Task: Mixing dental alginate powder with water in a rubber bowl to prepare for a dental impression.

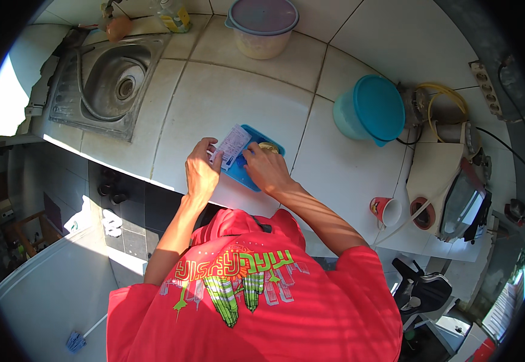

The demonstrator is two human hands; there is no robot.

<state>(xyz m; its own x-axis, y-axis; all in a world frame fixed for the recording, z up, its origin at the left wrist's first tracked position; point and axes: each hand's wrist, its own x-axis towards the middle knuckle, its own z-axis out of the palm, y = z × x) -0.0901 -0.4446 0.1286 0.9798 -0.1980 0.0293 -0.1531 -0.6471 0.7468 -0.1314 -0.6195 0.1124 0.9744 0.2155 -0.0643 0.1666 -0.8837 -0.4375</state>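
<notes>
My left hand [202, 168] grips the lower left edge of a flat white printed packet [233, 145] between thumb and fingers. The packet tilts over the left part of a shallow blue tray [236, 173] near the counter's front edge. Over the tray's right part is my right hand [268, 169], its fingers curled inward beside the packet. Whatever lies under those fingertips is hidden. A small gold-coloured thing [268, 146] shows just beyond the right knuckles, partly covered, so its kind is unclear.
A steel sink [132, 60] with a hose is at the far left. A lidded tub [262, 39] stands at the back, a turquoise-lidded container [368, 108] to the right. A red cup [385, 211] lies tipped near a cream appliance [434, 181].
</notes>
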